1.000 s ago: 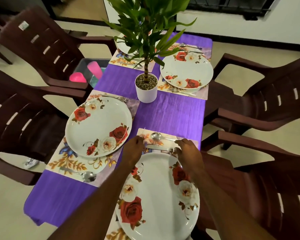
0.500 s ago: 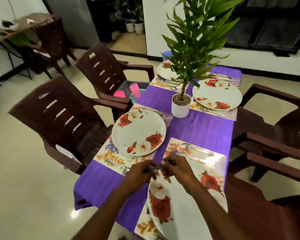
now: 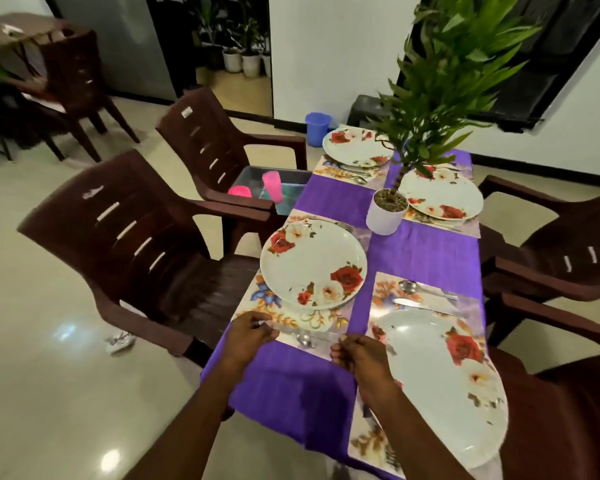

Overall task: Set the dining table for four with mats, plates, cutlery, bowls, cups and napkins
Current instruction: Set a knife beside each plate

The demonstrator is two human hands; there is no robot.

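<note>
A knife [image 3: 302, 331] is laid crosswise between the hands; its handle is pinched by the left hand [image 3: 248, 336]; the tip is pinched by the right hand [image 3: 359, 355].

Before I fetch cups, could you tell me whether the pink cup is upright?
Upright: the pink cup stands in the bin.

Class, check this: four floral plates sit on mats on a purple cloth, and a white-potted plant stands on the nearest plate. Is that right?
Not quite. In the head view the potted plant stands on the purple cloth at mid-table, between the plates, not on one. The rest holds.
</note>
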